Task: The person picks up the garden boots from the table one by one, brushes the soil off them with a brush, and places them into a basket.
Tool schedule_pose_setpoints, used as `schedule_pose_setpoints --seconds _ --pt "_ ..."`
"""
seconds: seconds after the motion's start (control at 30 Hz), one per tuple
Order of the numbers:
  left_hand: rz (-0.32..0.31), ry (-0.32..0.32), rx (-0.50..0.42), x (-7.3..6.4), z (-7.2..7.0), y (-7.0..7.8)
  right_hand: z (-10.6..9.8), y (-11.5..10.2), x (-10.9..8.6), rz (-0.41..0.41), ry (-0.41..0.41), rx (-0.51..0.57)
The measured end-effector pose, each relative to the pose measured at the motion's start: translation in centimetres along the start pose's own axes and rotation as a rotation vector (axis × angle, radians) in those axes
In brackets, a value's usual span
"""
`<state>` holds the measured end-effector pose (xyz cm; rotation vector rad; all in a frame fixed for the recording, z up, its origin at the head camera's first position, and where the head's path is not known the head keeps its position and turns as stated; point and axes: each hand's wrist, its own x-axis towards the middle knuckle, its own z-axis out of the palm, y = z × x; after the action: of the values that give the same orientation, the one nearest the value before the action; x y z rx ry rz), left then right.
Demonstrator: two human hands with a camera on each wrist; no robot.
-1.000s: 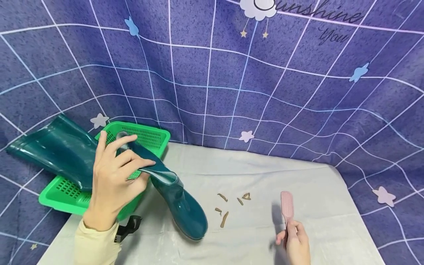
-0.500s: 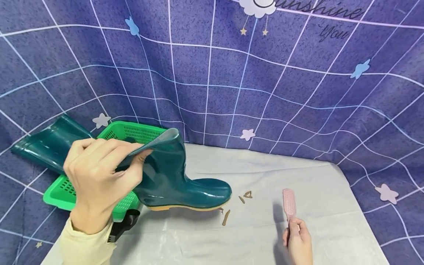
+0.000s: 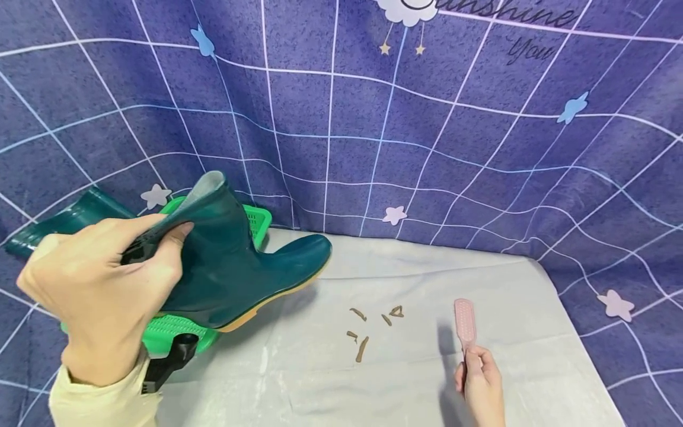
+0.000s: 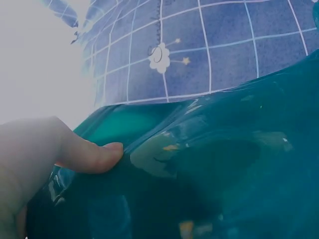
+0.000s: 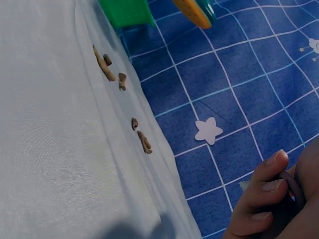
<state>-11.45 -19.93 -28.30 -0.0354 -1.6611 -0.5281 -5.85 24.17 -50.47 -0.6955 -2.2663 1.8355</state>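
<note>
A dark green rubber boot [image 3: 224,267] with a yellow-edged sole is tilted toe-up over the table's left side. My left hand [image 3: 101,284] pinches the top of its shaft, thumb against the outside; the left wrist view shows the thumb [image 4: 99,157] pressed on the glossy rubber. At the right, my right hand [image 3: 482,382] grips the handle of a pink paddle-shaped brush [image 3: 465,320], its dotted flat head pointing up and away. In the right wrist view the fingers [image 5: 259,199] curl around the handle; the head is out of sight there.
Behind the held boot, a green perforated basket [image 3: 258,222] stands at the left, partly hidden. A second green boot [image 3: 74,216] leans out of it. Several brown strips [image 3: 362,349] lie mid-table on the white cloth [image 3: 299,379]. A purple grid curtain [image 3: 416,148] hangs behind.
My left hand has turned the boot from toe-down to side-on, then tilted it toe-up and drawn it left, away from the brown strips. My right hand and the brush have barely moved.
</note>
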Motion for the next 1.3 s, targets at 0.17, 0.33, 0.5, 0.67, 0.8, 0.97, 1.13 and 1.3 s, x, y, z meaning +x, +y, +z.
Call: schedule_pose_setpoints --seconds 0.17,0.33,0.5,0.67,0.8,0.97,1.13,1.3 --pt "-0.059 0.002 0.054 0.4 -0.6 -1.0 0.3 0.3 0.0 0.0 -0.011 0.006" --pt "-0.163 -0.044 -0.019 1.3 -1.0 -2.3 0.6 0.5 -0.1 -0.005 -0.015 -0.001" --pt "-0.291 -0.147 0.021 2.3 -1.3 -3.5 0.6 0.6 0.0 -0.003 -0.009 0.003" --pt "-0.356 -0.234 0.04 3.0 -1.2 -5.1 0.5 0.8 0.0 -0.007 -0.01 -0.002" --pt "-0.411 -0.25 0.102 2.9 -0.8 -6.7 0.4 0.9 0.0 -0.011 -0.013 -0.017" --pt "-0.493 -0.268 0.224 2.7 0.0 -9.0 0.3 1.1 0.0 -0.015 -0.018 0.0" --pt "-0.521 -0.27 0.26 2.2 0.5 -10.7 0.2 1.3 0.1 -0.018 -0.015 0.012" --pt "-0.597 -0.249 0.243 1.6 1.1 -12.0 0.1 1.3 0.1 -0.018 -0.012 0.023"
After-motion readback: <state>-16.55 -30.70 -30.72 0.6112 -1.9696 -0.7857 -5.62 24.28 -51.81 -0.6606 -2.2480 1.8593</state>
